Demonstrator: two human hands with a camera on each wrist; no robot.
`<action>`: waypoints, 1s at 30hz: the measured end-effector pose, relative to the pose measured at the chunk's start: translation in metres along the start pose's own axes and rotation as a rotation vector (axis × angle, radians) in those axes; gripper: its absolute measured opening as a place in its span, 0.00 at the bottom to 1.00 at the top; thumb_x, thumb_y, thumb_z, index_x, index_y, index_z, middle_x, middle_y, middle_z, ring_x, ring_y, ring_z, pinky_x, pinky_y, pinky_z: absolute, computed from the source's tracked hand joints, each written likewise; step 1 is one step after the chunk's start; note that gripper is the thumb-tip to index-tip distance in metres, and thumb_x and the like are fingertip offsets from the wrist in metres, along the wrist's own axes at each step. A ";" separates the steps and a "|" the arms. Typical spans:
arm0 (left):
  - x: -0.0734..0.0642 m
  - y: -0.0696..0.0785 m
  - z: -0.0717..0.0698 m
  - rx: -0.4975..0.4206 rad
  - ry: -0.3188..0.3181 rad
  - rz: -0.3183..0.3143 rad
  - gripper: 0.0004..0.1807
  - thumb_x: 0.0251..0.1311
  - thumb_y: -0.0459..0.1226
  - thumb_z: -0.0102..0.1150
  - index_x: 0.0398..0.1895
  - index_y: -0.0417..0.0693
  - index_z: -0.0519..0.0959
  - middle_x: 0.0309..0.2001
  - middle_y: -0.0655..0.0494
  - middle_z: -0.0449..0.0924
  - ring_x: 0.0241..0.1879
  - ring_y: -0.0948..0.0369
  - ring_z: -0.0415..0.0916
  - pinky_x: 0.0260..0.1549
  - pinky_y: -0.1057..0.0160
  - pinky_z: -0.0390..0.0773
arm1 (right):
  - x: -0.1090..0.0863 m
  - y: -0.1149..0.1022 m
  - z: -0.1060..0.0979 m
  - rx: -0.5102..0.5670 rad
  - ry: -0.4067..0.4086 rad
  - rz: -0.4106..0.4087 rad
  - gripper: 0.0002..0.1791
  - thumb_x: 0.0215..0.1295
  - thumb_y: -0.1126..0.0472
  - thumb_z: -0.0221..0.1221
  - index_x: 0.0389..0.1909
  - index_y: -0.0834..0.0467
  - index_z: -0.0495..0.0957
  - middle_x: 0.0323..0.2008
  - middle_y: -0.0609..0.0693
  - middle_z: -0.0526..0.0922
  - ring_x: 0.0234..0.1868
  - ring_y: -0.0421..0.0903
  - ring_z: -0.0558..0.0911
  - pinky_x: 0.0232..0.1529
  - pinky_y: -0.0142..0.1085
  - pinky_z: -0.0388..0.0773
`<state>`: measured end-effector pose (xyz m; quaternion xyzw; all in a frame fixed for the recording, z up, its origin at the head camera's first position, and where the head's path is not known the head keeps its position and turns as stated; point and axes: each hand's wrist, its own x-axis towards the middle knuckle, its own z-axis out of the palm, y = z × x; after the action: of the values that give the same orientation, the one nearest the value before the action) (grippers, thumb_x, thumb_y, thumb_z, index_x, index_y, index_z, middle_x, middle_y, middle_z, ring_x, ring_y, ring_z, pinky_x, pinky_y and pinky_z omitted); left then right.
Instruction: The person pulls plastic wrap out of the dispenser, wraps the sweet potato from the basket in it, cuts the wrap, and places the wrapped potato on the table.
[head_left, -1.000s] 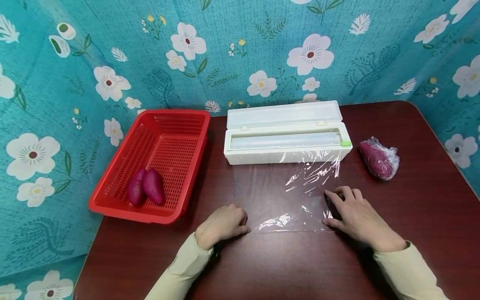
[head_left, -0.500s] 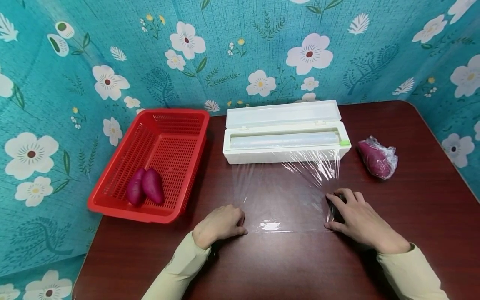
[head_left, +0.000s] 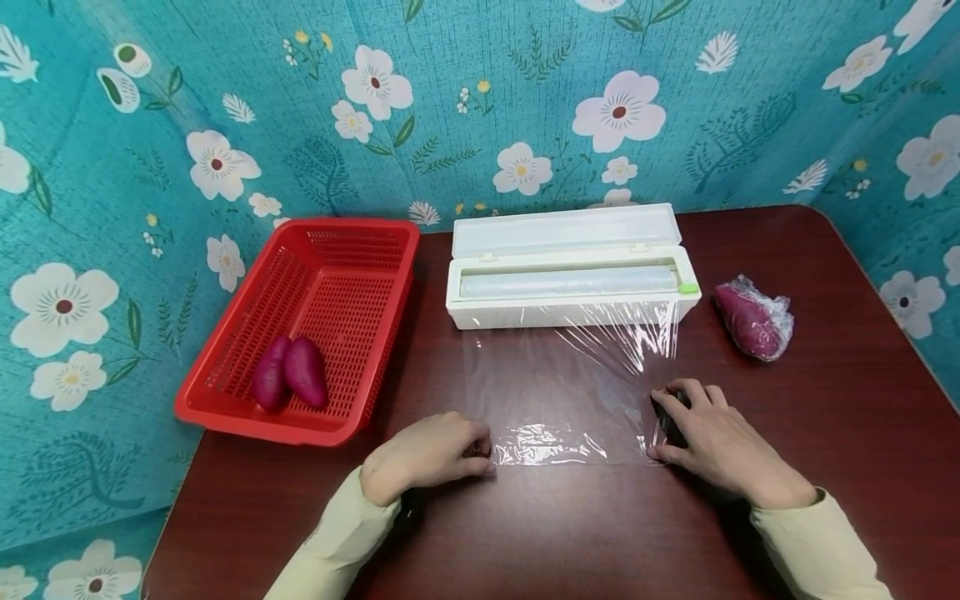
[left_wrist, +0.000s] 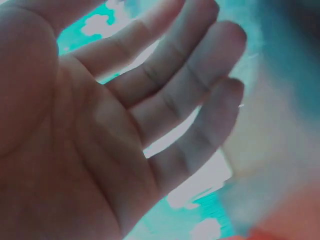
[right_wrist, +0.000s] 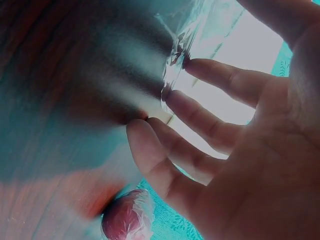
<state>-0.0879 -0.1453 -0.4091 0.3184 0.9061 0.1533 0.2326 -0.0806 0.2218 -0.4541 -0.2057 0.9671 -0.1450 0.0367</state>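
A sheet of clear cling film [head_left: 555,383] stretches over the table from a roll [head_left: 570,282] in a white dispenser box [head_left: 573,317]. At the film's front left corner is my left hand [head_left: 431,454], a gap showing between thumb and fingers; in the left wrist view its fingers [left_wrist: 175,105] are loosely bent with nothing in the palm. My right hand [head_left: 712,433] rests on the film's right edge, thumb and fingers spread apart. The right wrist view shows its fairly straight fingertips [right_wrist: 177,100] touching the crinkled film edge [right_wrist: 172,75].
A red plastic basket [head_left: 367,358] on the left holds two purple sweet potatoes [head_left: 306,371]. One sweet potato wrapped in film [head_left: 753,321] lies right of the box. The box's lid [head_left: 566,232] leans back against the flowered cloth [head_left: 450,100].
My left hand has shifted slightly left and its thumb has parted from the fingers. The film near it has crinkled after lying tauter. My right hand has barely moved.
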 end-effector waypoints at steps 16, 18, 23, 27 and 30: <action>-0.064 -0.007 -0.108 0.132 0.266 -0.092 0.15 0.58 0.50 0.64 0.44 0.55 0.80 0.38 0.62 0.77 0.35 0.68 0.74 0.38 0.64 0.79 | -0.002 0.001 0.000 0.005 -0.005 0.020 0.39 0.48 0.45 0.71 0.60 0.60 0.74 0.55 0.62 0.71 0.53 0.64 0.70 0.39 0.58 0.76; -0.066 -0.012 -0.117 0.111 0.287 -0.111 0.16 0.56 0.50 0.66 0.44 0.55 0.80 0.38 0.61 0.78 0.36 0.66 0.76 0.38 0.63 0.80 | -0.001 0.002 0.000 0.003 -0.005 0.019 0.39 0.48 0.44 0.71 0.60 0.59 0.74 0.55 0.62 0.71 0.52 0.64 0.70 0.40 0.57 0.76; -0.064 -0.036 -0.138 0.101 0.320 -0.165 0.18 0.55 0.48 0.67 0.47 0.52 0.80 0.42 0.56 0.80 0.40 0.60 0.78 0.40 0.57 0.81 | -0.001 0.003 0.000 -0.001 0.002 0.021 0.39 0.48 0.44 0.71 0.59 0.59 0.74 0.55 0.62 0.71 0.52 0.65 0.70 0.40 0.58 0.76; -0.062 -0.067 -0.149 0.124 0.274 -0.288 0.24 0.58 0.47 0.64 0.53 0.44 0.77 0.49 0.46 0.79 0.45 0.52 0.77 0.46 0.48 0.80 | -0.002 0.003 0.001 0.003 0.011 0.016 0.39 0.47 0.44 0.71 0.59 0.59 0.74 0.55 0.62 0.71 0.52 0.64 0.70 0.39 0.57 0.76; -0.063 -0.094 -0.152 0.121 0.180 -0.389 0.29 0.59 0.48 0.62 0.57 0.36 0.73 0.51 0.38 0.75 0.49 0.46 0.74 0.49 0.44 0.76 | -0.001 0.003 0.001 0.003 0.008 0.014 0.39 0.48 0.44 0.71 0.59 0.59 0.74 0.55 0.62 0.71 0.52 0.64 0.70 0.39 0.57 0.76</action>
<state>-0.1709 -0.2765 -0.3005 0.1360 0.9751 0.0790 0.1565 -0.0803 0.2243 -0.4562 -0.1981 0.9685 -0.1470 0.0340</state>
